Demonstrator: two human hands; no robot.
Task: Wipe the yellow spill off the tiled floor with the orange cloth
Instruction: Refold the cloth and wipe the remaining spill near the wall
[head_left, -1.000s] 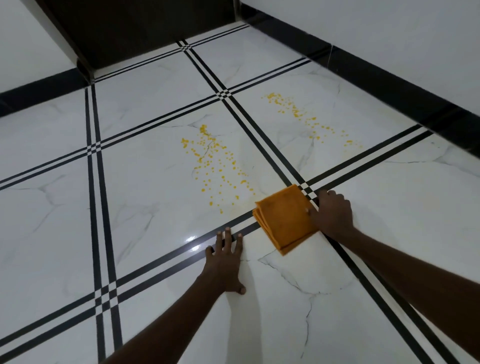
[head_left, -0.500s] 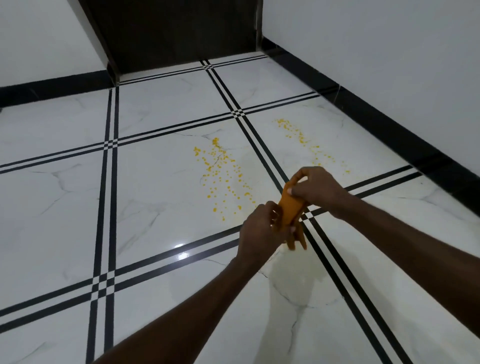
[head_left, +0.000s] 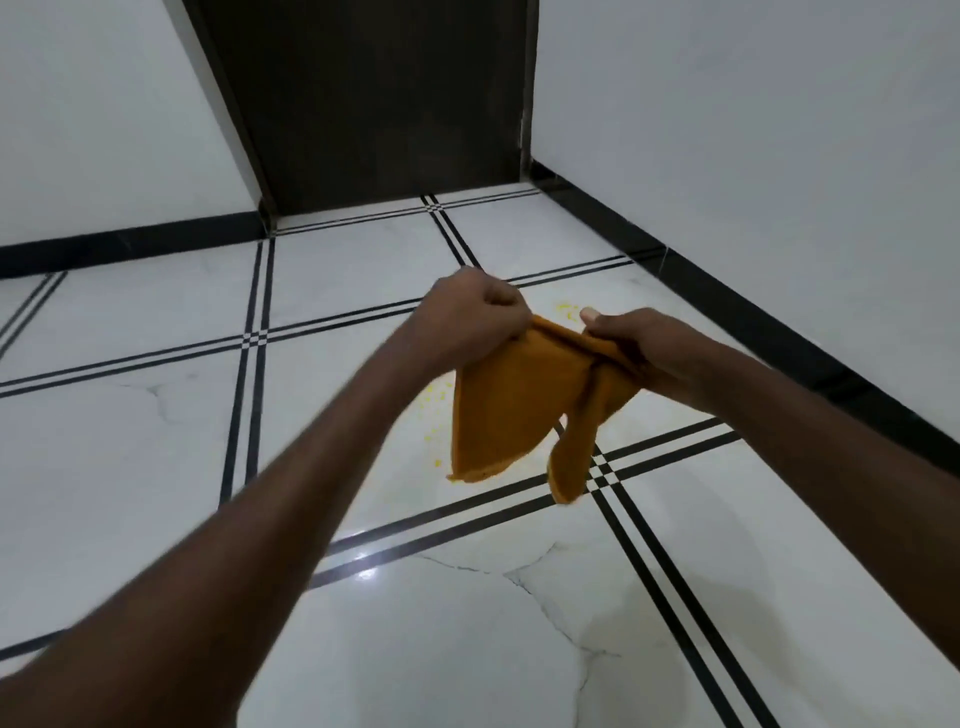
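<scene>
The orange cloth (head_left: 506, 400) hangs in the air above the floor, partly unfolded, with two flaps drooping down. My left hand (head_left: 470, 319) grips its upper left edge in a fist. My right hand (head_left: 641, 343) pinches the upper right edge, thumb on top. Most of the yellow spill is hidden behind the cloth and my hands; a few yellow specks (head_left: 435, 397) show left of the cloth and another patch of yellow spill (head_left: 566, 310) peeks out between my hands.
The white marble tiled floor (head_left: 156, 457) has black double grout stripes. A dark door (head_left: 374, 104) stands at the far end between white walls. A black skirting (head_left: 727, 306) runs along the right wall, close to the spill.
Both hands lifted the cloth from the floor and raised it higher. The folded cloth has opened out and now hangs between them. The view tilted up toward the door.
</scene>
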